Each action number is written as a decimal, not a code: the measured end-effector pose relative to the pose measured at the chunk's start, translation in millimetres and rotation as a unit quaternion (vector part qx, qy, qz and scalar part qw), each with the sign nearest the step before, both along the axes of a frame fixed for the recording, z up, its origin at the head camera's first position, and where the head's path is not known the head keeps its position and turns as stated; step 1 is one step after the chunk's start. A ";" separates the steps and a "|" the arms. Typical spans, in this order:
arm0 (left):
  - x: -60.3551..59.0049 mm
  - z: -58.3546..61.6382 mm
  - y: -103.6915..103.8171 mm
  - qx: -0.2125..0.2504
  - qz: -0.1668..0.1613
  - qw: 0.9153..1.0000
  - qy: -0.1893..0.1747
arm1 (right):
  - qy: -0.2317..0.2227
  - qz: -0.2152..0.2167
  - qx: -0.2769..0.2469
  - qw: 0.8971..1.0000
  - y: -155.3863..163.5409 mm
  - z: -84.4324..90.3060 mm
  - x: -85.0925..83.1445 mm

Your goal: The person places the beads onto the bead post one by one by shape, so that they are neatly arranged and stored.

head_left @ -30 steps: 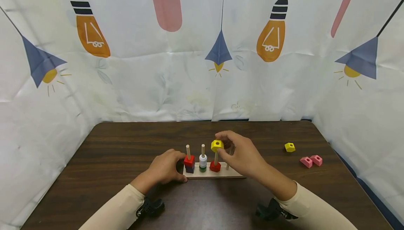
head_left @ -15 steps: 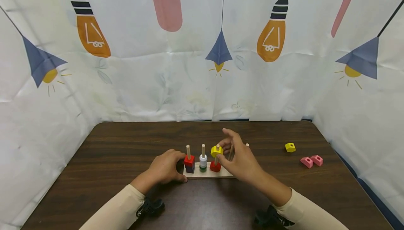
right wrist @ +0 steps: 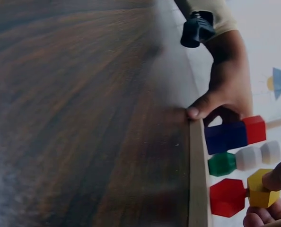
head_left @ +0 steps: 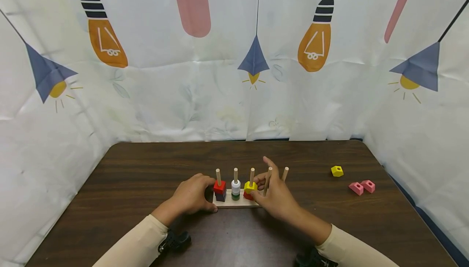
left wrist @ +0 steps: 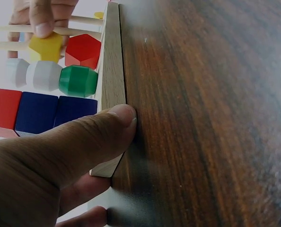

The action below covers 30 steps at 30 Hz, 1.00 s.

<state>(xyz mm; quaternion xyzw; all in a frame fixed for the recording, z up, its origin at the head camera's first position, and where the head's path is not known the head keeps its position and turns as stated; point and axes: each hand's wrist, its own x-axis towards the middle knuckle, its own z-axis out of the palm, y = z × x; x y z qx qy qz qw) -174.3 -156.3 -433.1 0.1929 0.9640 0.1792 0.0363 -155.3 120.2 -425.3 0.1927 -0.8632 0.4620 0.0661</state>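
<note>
Head view: I saw both hands at the wooden peg base (head_left: 236, 204) on the dark table (head_left: 146, 169)
Left hand: my left hand (head_left: 192, 197) gripped the left end of the base, thumb (left wrist: 95, 135) pressed on its front edge, fingers curled round the end behind
Right hand: my right hand (head_left: 272, 195) sat at the third peg, thumb and a fingertip touching the yellow block (head_left: 250, 186); the other fingers were spread and straight, so I logged it as loosely pinching that block
Yellow block: low on the third peg, resting on the red hexagon block (right wrist: 227, 197)
First peg: a red cube (head_left: 220, 186) over blue ones (left wrist: 55, 113)
Second peg: white beads (head_left: 236, 185) on a green bead (left wrist: 79, 81)
Far right of table: a second yellow piece (head_left: 336, 171) and two pink pieces (head_left: 361, 187), well apart from the base
</note>
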 end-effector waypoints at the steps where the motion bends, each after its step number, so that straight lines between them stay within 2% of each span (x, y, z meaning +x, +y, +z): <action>1: 0.1 0.1 0.0 0.000 0.000 1.000 -0.001 | 0.002 -0.001 0.002 1.000 -0.3 -1.2 0.0; 10: -0.3 0.1 0.2 0.002 0.005 1.000 -0.001 | 0.000 0.002 0.007 1.000 0.2 -3.1 1.1; 15: 0.0 0.7 0.7 0.004 0.004 1.000 -0.002 | 0.000 0.026 0.024 0.999 7.4 -6.5 5.9; 19: 0.6 0.2 -0.2 0.007 0.002 1.000 -0.001 | -0.005 0.060 0.051 0.997 17.4 -8.6 12.1; 24: -1.0 -3.5 -1.4 0.006 -0.003 1.000 0.003 | -0.034 0.099 0.097 0.990 33.3 -10.2 19.1; 30: -1.7 -4.9 -2.3 0.009 -0.007 1.000 0.008 | -0.047 0.112 0.133 0.984 54.8 -10.0 23.4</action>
